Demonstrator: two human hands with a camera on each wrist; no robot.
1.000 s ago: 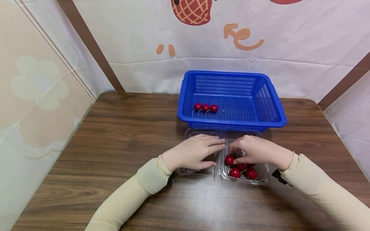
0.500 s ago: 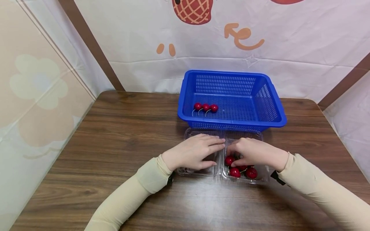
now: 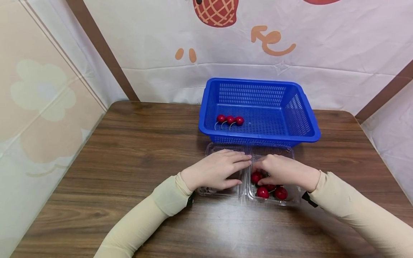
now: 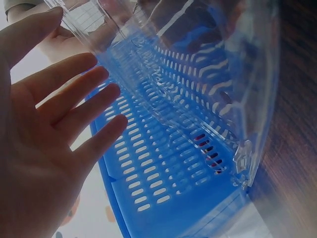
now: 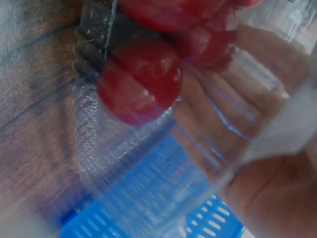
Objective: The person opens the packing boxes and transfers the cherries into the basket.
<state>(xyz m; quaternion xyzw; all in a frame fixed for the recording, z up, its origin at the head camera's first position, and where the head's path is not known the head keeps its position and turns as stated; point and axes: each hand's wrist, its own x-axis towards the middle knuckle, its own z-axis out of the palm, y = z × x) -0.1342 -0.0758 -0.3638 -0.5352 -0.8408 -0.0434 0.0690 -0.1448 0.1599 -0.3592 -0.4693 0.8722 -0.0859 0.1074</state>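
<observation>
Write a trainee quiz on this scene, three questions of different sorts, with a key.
1. How many cherries lie in the blue basket?
2. True or false: the right hand is at the other cherries, those in the clear box.
3. The fingers of the left hand are: (a) curled into a fist; (b) gripping a cherry stem; (c) stretched out.

Key: 1. Three. 2. True. 3. (c).
</observation>
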